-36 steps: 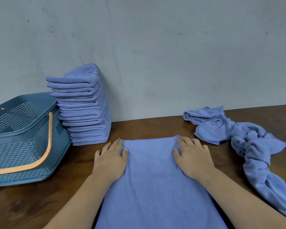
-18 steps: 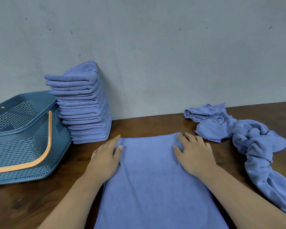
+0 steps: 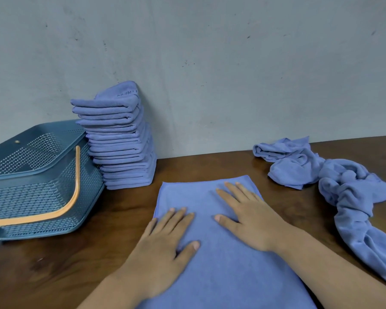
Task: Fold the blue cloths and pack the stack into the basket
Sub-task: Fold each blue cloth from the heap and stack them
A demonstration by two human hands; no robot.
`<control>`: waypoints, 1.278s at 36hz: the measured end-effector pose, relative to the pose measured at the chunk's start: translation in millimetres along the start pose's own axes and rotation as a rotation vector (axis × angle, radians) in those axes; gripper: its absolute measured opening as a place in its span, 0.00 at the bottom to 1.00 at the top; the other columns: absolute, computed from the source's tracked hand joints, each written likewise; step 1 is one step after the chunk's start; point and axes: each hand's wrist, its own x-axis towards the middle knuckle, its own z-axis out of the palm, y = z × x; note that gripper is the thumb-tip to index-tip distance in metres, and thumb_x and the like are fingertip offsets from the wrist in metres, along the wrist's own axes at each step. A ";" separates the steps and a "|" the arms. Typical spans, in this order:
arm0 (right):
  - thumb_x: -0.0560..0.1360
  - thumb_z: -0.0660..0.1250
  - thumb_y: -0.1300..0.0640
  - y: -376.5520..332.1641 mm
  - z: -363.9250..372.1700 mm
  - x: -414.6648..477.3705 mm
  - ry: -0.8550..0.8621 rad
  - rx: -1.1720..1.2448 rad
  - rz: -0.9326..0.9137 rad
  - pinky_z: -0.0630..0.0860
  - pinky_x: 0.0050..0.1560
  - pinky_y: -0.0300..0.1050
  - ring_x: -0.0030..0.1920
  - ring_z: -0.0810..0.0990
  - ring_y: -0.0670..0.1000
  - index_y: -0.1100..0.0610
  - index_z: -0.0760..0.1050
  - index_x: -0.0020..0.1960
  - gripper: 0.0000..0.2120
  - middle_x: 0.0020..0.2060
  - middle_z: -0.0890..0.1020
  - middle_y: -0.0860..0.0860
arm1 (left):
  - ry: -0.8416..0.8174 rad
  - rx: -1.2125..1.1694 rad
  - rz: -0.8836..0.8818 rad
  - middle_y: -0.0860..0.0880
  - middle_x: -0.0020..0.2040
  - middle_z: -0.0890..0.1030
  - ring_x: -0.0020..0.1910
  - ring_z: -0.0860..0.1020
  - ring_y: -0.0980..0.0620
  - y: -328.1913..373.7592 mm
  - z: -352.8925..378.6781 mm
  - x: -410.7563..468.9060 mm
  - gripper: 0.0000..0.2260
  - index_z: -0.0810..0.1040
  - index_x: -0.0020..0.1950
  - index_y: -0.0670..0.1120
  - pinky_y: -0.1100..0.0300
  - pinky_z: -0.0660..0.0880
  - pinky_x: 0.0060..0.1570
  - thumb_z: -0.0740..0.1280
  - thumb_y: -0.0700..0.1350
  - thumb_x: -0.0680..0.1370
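Note:
A blue cloth (image 3: 227, 270) lies flat as a long strip on the brown table, running from the near edge toward the wall. My left hand (image 3: 165, 248) rests palm down on its left side, fingers spread. My right hand (image 3: 247, 217) lies flat on its upper right part, fingers apart. A tall stack of folded blue cloths (image 3: 120, 141) leans against the wall at the back left. Beside it stands a blue mesh basket (image 3: 34, 192) with an orange handle (image 3: 71, 197). Neither hand grips anything.
A crumpled heap of unfolded blue cloths (image 3: 334, 188) sprawls at the right, trailing toward the near edge. A grey wall (image 3: 210, 63) closes the back of the brown table (image 3: 54, 270). The table's left edge shows just below the basket.
Both hands have slid toward me along the cloth, away from its far edge, the left one further. The view has also shifted a little.

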 end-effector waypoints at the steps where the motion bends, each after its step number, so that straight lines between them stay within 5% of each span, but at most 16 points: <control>1: 0.81 0.47 0.25 1.7 -0.8 -0.4 -0.018 -0.010 0.020 0.40 0.83 0.48 0.84 0.35 0.47 0.39 0.43 0.86 0.39 0.85 0.40 0.41 | -0.022 0.012 -0.027 0.72 0.81 0.36 0.79 0.30 0.67 -4.0 -2.7 -2.4 0.30 0.41 0.83 0.69 0.52 0.38 0.83 0.46 0.71 0.83; 6: 0.77 0.45 0.21 2.7 -1.4 0.7 -0.097 -0.040 0.058 0.39 0.84 0.51 0.84 0.35 0.49 0.37 0.40 0.85 0.42 0.85 0.38 0.45 | -0.048 0.015 -0.109 0.68 0.81 0.30 0.81 0.30 0.61 -10.0 -7.6 -8.8 0.31 0.34 0.81 0.72 0.54 0.38 0.82 0.44 0.74 0.81; 9: 0.77 0.45 0.20 2.3 -3.1 0.2 -0.100 -0.026 0.061 0.38 0.83 0.50 0.84 0.35 0.49 0.36 0.41 0.85 0.42 0.85 0.38 0.45 | 0.027 -0.072 -0.187 0.66 0.81 0.34 0.82 0.36 0.62 -6.9 -6.5 -10.4 0.36 0.35 0.84 0.64 0.56 0.42 0.83 0.48 0.73 0.81; 12: 0.77 0.46 0.20 3.4 -3.5 -0.5 -0.104 -0.014 0.065 0.38 0.83 0.50 0.84 0.35 0.49 0.36 0.41 0.85 0.42 0.85 0.38 0.44 | 0.101 -0.145 -0.212 0.67 0.82 0.47 0.84 0.46 0.62 -11.8 -2.4 -12.5 0.33 0.43 0.85 0.60 0.57 0.48 0.83 0.50 0.68 0.84; 15: 0.76 0.45 0.19 4.8 -2.1 0.7 -0.110 -0.011 0.067 0.39 0.83 0.51 0.84 0.35 0.49 0.36 0.40 0.85 0.43 0.85 0.38 0.43 | 0.327 -0.219 -0.263 0.61 0.67 0.75 0.68 0.73 0.54 -23.2 -2.2 -11.0 0.18 0.72 0.73 0.57 0.55 0.69 0.67 0.58 0.59 0.84; 17: 0.76 0.45 0.19 5.2 -1.2 1.7 -0.113 -0.011 0.069 0.39 0.84 0.52 0.84 0.35 0.49 0.36 0.40 0.84 0.43 0.85 0.38 0.44 | 0.429 -0.189 -0.369 0.59 0.54 0.76 0.55 0.73 0.51 -28.1 -6.7 -8.2 0.08 0.77 0.57 0.56 0.52 0.72 0.58 0.66 0.57 0.82; 20: 0.76 0.45 0.19 5.3 -0.3 2.1 -0.105 -0.014 0.072 0.39 0.84 0.52 0.84 0.36 0.49 0.36 0.41 0.85 0.43 0.85 0.38 0.44 | 0.365 -0.090 -0.452 0.59 0.44 0.73 0.47 0.71 0.53 -26.0 -12.5 -7.2 0.11 0.73 0.43 0.57 0.51 0.73 0.52 0.68 0.62 0.79; 27: 0.76 0.44 0.19 5.9 0.6 2.1 -0.104 -0.008 0.075 0.39 0.83 0.52 0.84 0.36 0.49 0.36 0.41 0.85 0.43 0.85 0.39 0.44 | 0.287 -0.149 -0.483 0.57 0.43 0.75 0.46 0.74 0.53 -24.4 -13.0 -1.6 0.14 0.75 0.40 0.54 0.49 0.75 0.51 0.68 0.60 0.81; 34: 0.76 0.44 0.19 5.2 -1.4 1.9 -0.104 -0.009 0.071 0.39 0.83 0.52 0.84 0.36 0.50 0.36 0.41 0.85 0.43 0.85 0.39 0.44 | 0.301 -0.100 -0.484 0.51 0.38 0.76 0.38 0.75 0.51 -35.3 -15.5 -5.4 0.17 0.69 0.38 0.48 0.52 0.71 0.38 0.67 0.54 0.82; 37: 0.75 0.44 0.19 4.7 -1.6 2.5 -0.118 -0.006 0.076 0.38 0.83 0.52 0.84 0.35 0.50 0.36 0.40 0.84 0.43 0.85 0.38 0.44 | 0.241 -0.105 -0.501 0.51 0.41 0.76 0.42 0.75 0.51 -38.0 -23.4 -2.9 0.14 0.71 0.41 0.49 0.51 0.74 0.44 0.67 0.54 0.82; 41: 0.75 0.45 0.18 3.5 -3.6 2.4 -0.133 -0.014 0.080 0.38 0.83 0.53 0.84 0.34 0.50 0.36 0.40 0.84 0.44 0.85 0.38 0.44 | 0.358 0.036 -0.362 0.55 0.53 0.76 0.53 0.74 0.48 -25.5 -29.7 16.2 0.08 0.72 0.53 0.54 0.47 0.75 0.55 0.63 0.57 0.83; 43: 0.74 0.45 0.18 3.1 -4.6 2.9 -0.122 -0.025 0.073 0.40 0.83 0.53 0.84 0.35 0.50 0.36 0.41 0.85 0.45 0.85 0.39 0.44 | 0.284 0.007 -0.173 0.57 0.66 0.76 0.66 0.73 0.51 -18.4 -24.6 32.2 0.17 0.74 0.67 0.55 0.50 0.72 0.66 0.59 0.62 0.83; 46: 0.72 0.46 0.16 7.1 -6.9 6.0 -0.103 -0.035 0.060 0.42 0.83 0.53 0.84 0.38 0.48 0.35 0.44 0.85 0.47 0.85 0.41 0.43 | 0.074 -0.048 0.023 0.62 0.82 0.63 0.83 0.56 0.59 -13.6 -15.6 59.2 0.29 0.65 0.80 0.60 0.53 0.55 0.81 0.53 0.71 0.82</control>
